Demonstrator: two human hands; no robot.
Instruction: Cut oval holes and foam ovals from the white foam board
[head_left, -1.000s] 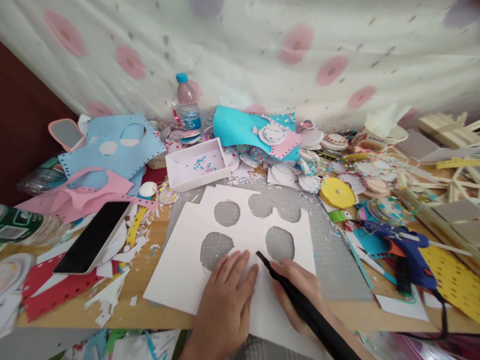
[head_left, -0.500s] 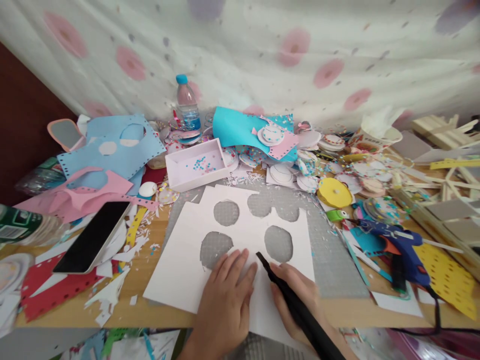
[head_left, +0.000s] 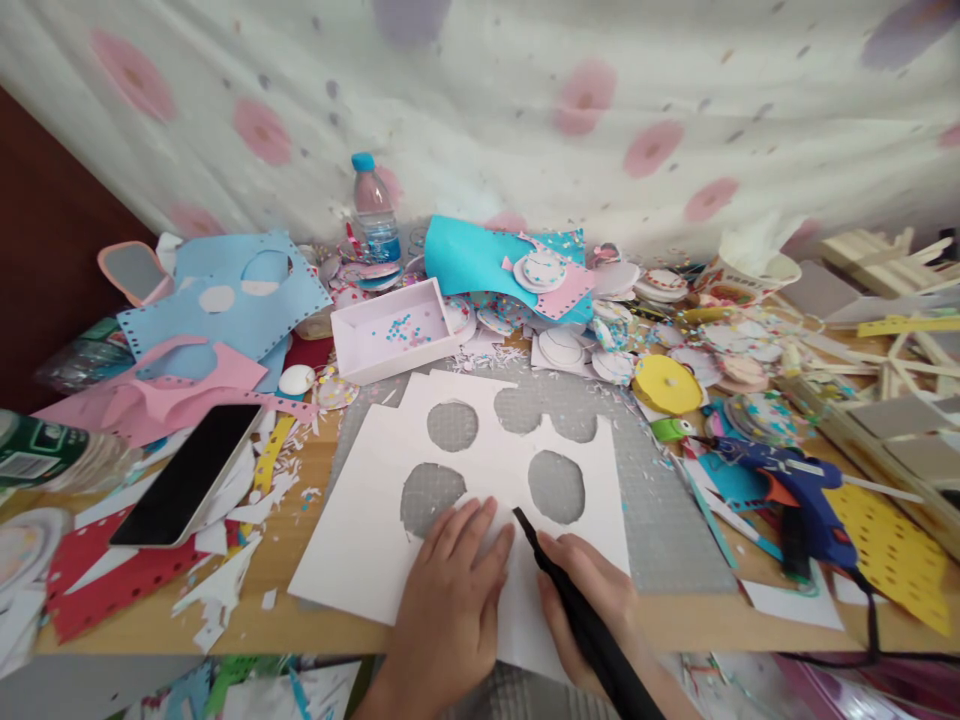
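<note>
A white foam sheet (head_left: 352, 520) with several round holes cut out lies on a grey cutting mat (head_left: 660, 500) at the table's front. My left hand (head_left: 450, 600) presses flat on the sheet, fingers stretched out, just below the lower left hole. My right hand (head_left: 592, 600) grips a long black cutting tool (head_left: 577, 610) like a pen. Its tip touches the sheet between the two lower holes, right beside my left fingertips.
A black phone (head_left: 184, 475) lies at the left among pink, red and blue foam scraps. A white tray (head_left: 390, 330) and water bottle (head_left: 373, 205) stand behind. A blue glue gun (head_left: 795, 490), yellow disc (head_left: 664, 385) and wooden sticks (head_left: 900, 370) crowd the right.
Almost nothing has moved. The view has shifted slightly, and my right hand with the black tool has edged a little to the left along the sheet.
</note>
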